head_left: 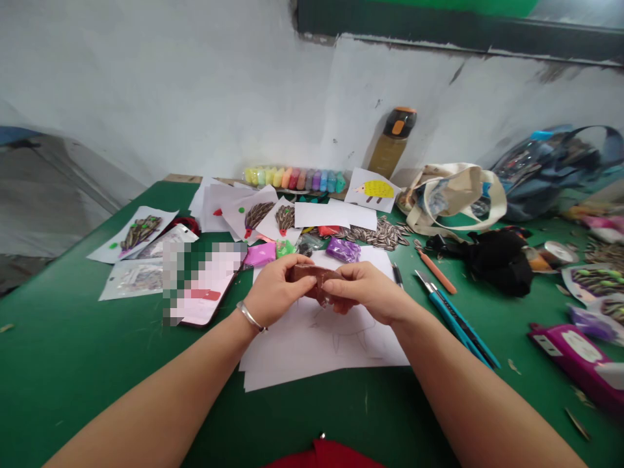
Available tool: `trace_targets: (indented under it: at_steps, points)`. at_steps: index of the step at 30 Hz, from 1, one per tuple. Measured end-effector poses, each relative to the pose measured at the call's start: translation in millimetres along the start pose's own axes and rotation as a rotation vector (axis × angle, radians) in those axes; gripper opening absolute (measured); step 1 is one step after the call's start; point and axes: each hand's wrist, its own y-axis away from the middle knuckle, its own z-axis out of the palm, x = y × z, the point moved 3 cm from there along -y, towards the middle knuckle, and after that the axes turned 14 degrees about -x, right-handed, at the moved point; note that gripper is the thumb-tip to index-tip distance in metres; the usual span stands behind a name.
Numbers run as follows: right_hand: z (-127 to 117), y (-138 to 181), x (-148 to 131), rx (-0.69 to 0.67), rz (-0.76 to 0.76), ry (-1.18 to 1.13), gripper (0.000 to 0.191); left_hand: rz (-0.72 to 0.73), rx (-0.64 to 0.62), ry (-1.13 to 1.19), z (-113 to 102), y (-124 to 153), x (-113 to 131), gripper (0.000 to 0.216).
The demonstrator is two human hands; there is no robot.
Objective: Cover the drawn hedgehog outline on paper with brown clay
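Over the white paper (302, 351), my left hand (275, 289) and my right hand (370, 289) grip a small packet of brown modelling clay (320, 278) from both sides. Both thumbs press on its near face, and the fingers curl behind it. Its wrapper looks shiny and crumpled. Faint pencil outlines show on the paper underneath. Just beyond my hands lie a pink clay packet (260, 254), a green clay packet (285, 247) and a purple clay packet (343, 249).
A phone (214, 292) lies on the left. To the right are a blue utility knife (455, 318), an orange-handled tool (437, 270) and a magenta case (580, 364). Loose sunflower seeds (383, 233), seed-decorated pictures (258, 214) and a bottle (392, 143) stand farther back.
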Motion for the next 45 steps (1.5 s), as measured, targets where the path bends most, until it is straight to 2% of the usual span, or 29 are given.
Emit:
trace_targets:
  at_steps: [4, 9, 15, 19, 21, 25, 29, 38, 45]
  points:
    - [0.2, 1.0, -1.5, -0.018, 0.041, -0.011, 0.016, -0.022, 0.007, -0.012, -2.2, -0.6, -0.5, 0.034]
    - [3.7, -2.1, 0.5, 0.014, -0.003, 0.019, 0.009, -0.003, 0.009, -0.004, -1.8, -0.9, -0.7, 0.032]
    - [2.8, -2.7, 1.4, 0.009, -0.018, -0.012, 0.009, -0.006, 0.018, 0.003, -3.4, 0.0, 0.6, 0.033]
    - [1.6, -0.6, -1.0, -0.043, -0.001, -0.079, 0.018, -0.012, 0.005, 0.007, -4.1, -0.2, 1.1, 0.031]
    - [0.3, -0.2, -1.2, -0.025, -0.002, -0.075, 0.022, -0.006, -0.005, 0.018, -2.8, -0.2, 1.1, 0.031]
    - [-1.6, -1.2, 0.5, 0.038, -0.028, -0.02, 0.017, 0.003, -0.012, 0.022, -0.5, 0.0, 1.1, 0.03]
    - [-1.6, -2.6, 1.6, 0.04, -0.035, 0.006, 0.017, -0.002, -0.008, 0.036, -1.3, -0.1, 0.4, 0.03]
    - [-4.1, -2.7, 2.1, 0.034, -0.032, -0.11, 0.02, -0.017, -0.006, 0.243, -1.7, -0.2, 3.6, 0.03]
    - [-5.4, -0.8, 2.0, 0.038, -0.026, -0.146, 0.018, -0.012, -0.001, 0.281, -1.0, 1.7, 7.9, 0.031]
